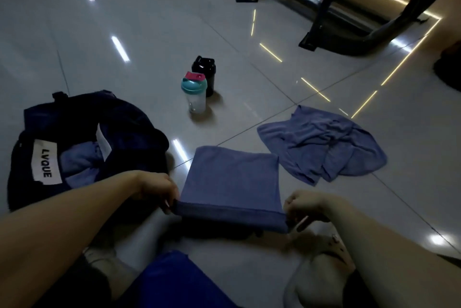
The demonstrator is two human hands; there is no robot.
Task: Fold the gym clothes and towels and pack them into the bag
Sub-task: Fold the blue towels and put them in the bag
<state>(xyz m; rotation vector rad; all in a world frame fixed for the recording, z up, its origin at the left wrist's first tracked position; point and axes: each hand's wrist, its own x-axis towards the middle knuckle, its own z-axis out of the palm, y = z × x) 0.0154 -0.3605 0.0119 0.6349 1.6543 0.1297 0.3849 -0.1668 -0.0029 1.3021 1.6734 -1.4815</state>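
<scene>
Found folded blue terry towel pinched at its near corners by left hand and right hand, right of open navy bag.

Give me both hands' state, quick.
Left hand: pinches the near left corner of the folded towel.
Right hand: pinches its near right corner.

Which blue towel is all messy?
The right towel: it lies crumpled on the floor, untouched. The middle towel is folded flat and square, with the left hand and right hand pinching its near corners.
</scene>
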